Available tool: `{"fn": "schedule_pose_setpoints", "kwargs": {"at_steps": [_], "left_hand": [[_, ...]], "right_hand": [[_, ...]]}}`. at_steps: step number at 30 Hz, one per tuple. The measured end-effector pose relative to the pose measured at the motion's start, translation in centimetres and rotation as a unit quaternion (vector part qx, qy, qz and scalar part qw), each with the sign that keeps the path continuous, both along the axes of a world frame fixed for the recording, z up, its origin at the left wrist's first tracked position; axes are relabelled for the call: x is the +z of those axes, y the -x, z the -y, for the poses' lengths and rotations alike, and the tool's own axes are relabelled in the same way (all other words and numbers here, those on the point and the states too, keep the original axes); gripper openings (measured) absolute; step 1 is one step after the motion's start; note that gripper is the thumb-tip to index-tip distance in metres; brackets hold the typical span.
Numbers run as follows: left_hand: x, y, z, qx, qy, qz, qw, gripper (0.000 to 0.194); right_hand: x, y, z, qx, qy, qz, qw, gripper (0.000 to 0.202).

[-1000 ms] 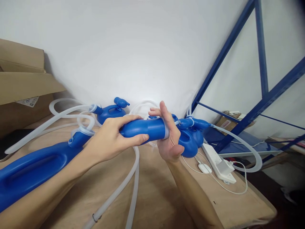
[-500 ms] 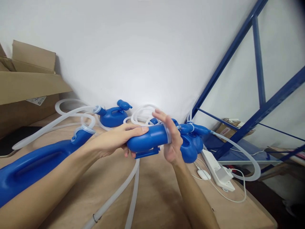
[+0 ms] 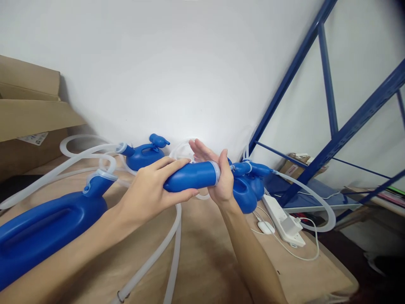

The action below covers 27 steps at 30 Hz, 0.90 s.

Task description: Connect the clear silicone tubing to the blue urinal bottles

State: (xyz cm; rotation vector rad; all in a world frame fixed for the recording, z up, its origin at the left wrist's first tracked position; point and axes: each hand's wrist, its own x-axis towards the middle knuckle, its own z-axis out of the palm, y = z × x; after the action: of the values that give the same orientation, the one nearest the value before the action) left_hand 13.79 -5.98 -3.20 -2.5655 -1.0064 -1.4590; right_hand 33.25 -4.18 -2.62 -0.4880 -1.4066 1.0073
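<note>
In front of me, my left hand (image 3: 155, 181) is wrapped round the left end of a blue plastic tube piece (image 3: 193, 176), thumb along its near side and fingers over the top. A translucent ring (image 3: 216, 172) rims its right end. My right hand (image 3: 220, 177) has its palm against that end, its fingers stretched out and pointing up and left. Close to my left forearm lies a large blue urinal bottle (image 3: 47, 236) with a hose at its neck. Another blue urinal bottle (image 3: 144, 158) sits behind my left hand. Several blue bottles (image 3: 245, 196) cluster right of my right hand.
Clear hoses (image 3: 158, 249) cross the wooden table (image 3: 209, 261). To the right are a white power strip (image 3: 281, 221) and a small white plugged-in device (image 3: 266, 228). An open cardboard box (image 3: 31, 114) stands left, and a blue metal rack (image 3: 329, 80) rises right.
The tube piece has turned about its length, so its side lever no longer shows. My left thumb has moved from its top to its near side. The camera view has shifted slightly right.
</note>
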Motion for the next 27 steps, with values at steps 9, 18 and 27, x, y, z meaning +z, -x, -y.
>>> {"fn": "schedule_pose_setpoints", "kwargs": {"at_steps": [9, 18, 27], "left_hand": [[0.0, 0.2, 0.5, 0.005, -0.191, -0.034, 0.981, 0.059], [0.0, 0.1, 1.0, 0.075, -0.299, -0.089, 0.947, 0.047], [0.2, 0.8, -0.4, 0.032, -0.346, -0.098, 0.932, 0.044]], "right_hand": [[0.8, -0.3, 1.2, 0.015, 0.002, 0.005, 1.0, 0.053], [0.9, -0.3, 0.9, 0.022, 0.038, -0.003, 0.999, 0.05], [0.6, -0.4, 0.1, 0.006, -0.006, -0.013, 1.0, 0.055]]}}
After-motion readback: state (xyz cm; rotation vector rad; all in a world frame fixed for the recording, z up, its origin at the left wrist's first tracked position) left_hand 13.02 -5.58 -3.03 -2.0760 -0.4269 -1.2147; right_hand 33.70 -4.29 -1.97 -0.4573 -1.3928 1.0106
